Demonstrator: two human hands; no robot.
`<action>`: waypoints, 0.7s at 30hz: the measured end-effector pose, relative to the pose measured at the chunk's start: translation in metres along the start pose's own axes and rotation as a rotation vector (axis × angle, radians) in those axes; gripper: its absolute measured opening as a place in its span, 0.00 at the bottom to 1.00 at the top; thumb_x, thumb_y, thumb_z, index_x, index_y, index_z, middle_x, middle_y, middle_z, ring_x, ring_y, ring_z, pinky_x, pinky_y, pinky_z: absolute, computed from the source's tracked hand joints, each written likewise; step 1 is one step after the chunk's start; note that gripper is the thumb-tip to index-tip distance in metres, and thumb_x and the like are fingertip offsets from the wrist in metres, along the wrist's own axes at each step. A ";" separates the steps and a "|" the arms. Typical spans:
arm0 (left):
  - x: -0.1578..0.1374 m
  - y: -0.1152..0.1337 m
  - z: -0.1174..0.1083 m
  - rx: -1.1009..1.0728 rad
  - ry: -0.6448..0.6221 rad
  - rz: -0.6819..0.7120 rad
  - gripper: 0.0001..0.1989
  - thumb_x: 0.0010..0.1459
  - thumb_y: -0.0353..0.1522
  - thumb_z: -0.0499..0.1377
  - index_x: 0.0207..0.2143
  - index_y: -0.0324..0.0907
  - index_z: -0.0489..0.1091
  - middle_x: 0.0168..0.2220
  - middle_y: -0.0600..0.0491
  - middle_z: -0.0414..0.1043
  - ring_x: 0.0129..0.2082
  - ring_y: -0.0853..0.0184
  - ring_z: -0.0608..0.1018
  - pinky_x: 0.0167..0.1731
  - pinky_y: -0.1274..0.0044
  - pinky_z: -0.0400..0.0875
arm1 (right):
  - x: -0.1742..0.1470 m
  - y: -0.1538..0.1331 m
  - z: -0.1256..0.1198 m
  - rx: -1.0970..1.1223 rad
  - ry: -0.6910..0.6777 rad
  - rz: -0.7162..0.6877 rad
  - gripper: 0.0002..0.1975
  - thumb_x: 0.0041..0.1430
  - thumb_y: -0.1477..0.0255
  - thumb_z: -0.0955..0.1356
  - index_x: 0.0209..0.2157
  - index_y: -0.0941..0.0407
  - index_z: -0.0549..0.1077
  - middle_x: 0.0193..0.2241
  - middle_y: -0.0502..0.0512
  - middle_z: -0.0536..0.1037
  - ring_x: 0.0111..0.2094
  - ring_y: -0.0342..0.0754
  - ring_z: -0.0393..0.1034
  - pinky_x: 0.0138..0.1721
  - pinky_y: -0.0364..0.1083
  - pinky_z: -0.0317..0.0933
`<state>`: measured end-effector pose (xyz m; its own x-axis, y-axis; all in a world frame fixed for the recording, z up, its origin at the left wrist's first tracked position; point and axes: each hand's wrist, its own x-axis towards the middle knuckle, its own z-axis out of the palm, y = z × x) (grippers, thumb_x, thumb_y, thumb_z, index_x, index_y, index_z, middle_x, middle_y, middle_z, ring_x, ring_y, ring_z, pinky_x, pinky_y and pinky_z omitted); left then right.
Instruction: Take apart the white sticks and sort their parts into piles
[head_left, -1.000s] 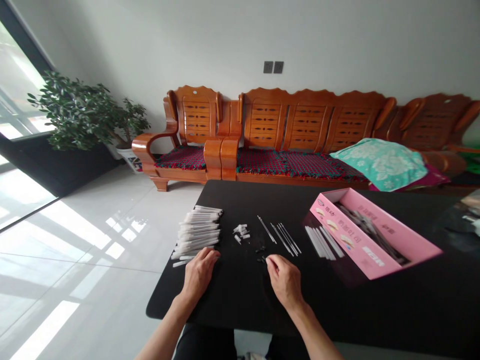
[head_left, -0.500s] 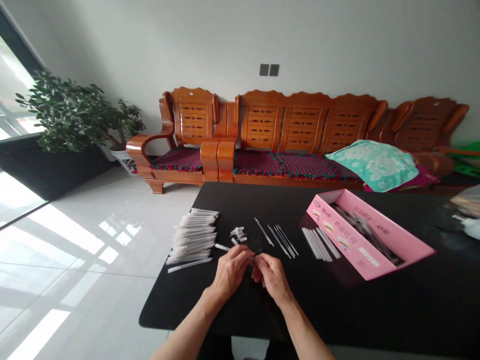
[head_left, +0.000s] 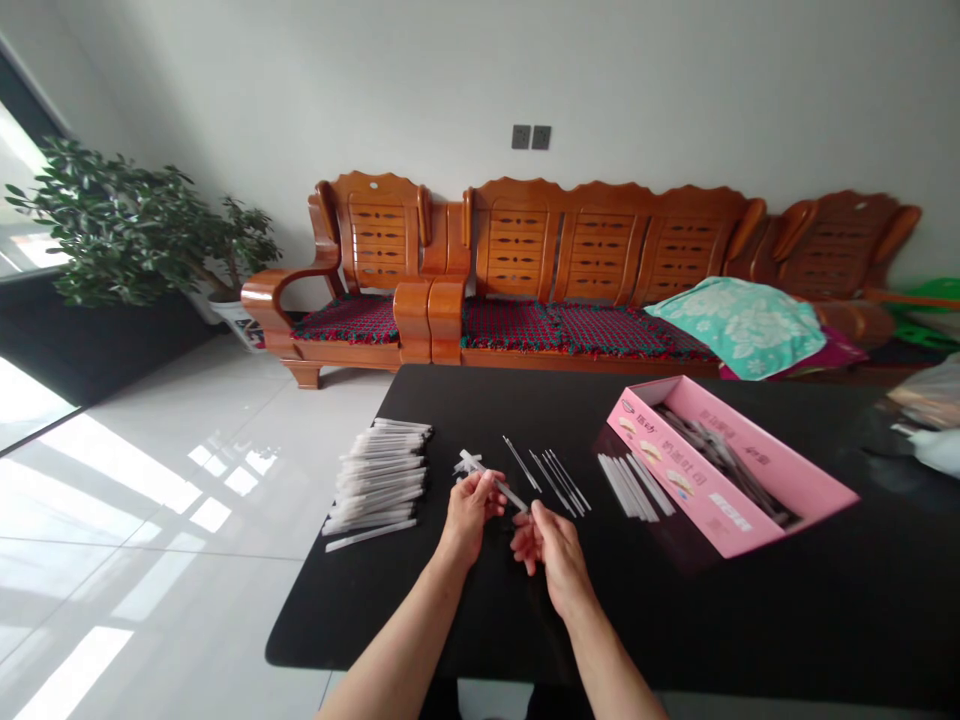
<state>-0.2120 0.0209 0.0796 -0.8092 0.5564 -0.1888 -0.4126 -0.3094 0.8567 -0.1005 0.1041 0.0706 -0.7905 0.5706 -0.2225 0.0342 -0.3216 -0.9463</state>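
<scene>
Shifted rightward since half a second ago, a white tube (head_left: 511,495) slants over the black table (head_left: 360,612), my left hand (head_left: 466,516) pinching its middle, my right hand (head_left: 559,547) its near end; farther right, a pink box (head_left: 806,520) bears blurred Chinese lettering (head_left: 684,459).

A: A long wooden sofa (head_left: 600,235) is facing you.
B: Yes, and a teal floral cloth (head_left: 750,318) is lying at its right end.
A: To your left, a leafy plant (head_left: 124,232) is growing from a white pot (head_left: 238,314).
B: Bright sunlight patches (head_left: 82,672) are crossing the floor (head_left: 187,600) there.
A: Above the sofa, two dark wall plates (head_left: 521,137) are showing on your pale wall (head_left: 637,90).
</scene>
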 end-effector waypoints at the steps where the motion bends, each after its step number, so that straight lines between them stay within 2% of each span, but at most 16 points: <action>1: 0.001 0.000 0.000 -0.004 -0.004 0.000 0.23 0.46 0.46 0.68 0.32 0.34 0.75 0.22 0.54 0.70 0.20 0.74 0.71 0.21 0.82 0.67 | 0.000 0.000 0.000 0.009 -0.015 0.010 0.29 0.54 0.46 0.66 0.30 0.61 0.73 0.17 0.55 0.75 0.16 0.43 0.67 0.12 0.37 0.50; 8: 0.004 0.000 -0.001 0.006 -0.026 -0.017 0.23 0.46 0.46 0.68 0.32 0.33 0.75 0.21 0.53 0.71 0.19 0.74 0.72 0.23 0.81 0.69 | -0.002 -0.005 -0.002 0.017 -0.109 -0.017 0.25 0.58 0.49 0.66 0.27 0.59 0.70 0.12 0.48 0.68 0.13 0.39 0.59 0.12 0.37 0.48; 14: 0.005 -0.001 -0.001 0.014 -0.002 -0.003 0.24 0.45 0.47 0.68 0.30 0.33 0.74 0.20 0.54 0.70 0.17 0.75 0.71 0.21 0.82 0.68 | -0.003 -0.006 -0.002 -0.017 -0.134 -0.028 0.22 0.56 0.52 0.68 0.27 0.59 0.71 0.11 0.46 0.67 0.12 0.38 0.55 0.12 0.38 0.46; 18: 0.006 -0.001 -0.002 0.015 -0.009 0.005 0.23 0.45 0.47 0.68 0.31 0.33 0.74 0.19 0.54 0.70 0.17 0.75 0.71 0.21 0.82 0.68 | -0.004 -0.010 -0.002 -0.029 -0.112 -0.035 0.22 0.53 0.52 0.71 0.28 0.60 0.72 0.13 0.47 0.68 0.13 0.39 0.58 0.13 0.38 0.50; 21: 0.007 0.000 -0.003 0.015 -0.015 0.014 0.23 0.46 0.46 0.68 0.30 0.34 0.74 0.20 0.54 0.71 0.17 0.75 0.71 0.21 0.82 0.69 | -0.005 -0.012 -0.001 -0.021 -0.119 0.014 0.26 0.54 0.49 0.67 0.29 0.61 0.72 0.13 0.49 0.70 0.14 0.41 0.62 0.13 0.38 0.52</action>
<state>-0.2186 0.0226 0.0769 -0.8085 0.5636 -0.1693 -0.3948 -0.3061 0.8663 -0.0967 0.1060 0.0828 -0.8570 0.4716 -0.2078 0.0582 -0.3121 -0.9483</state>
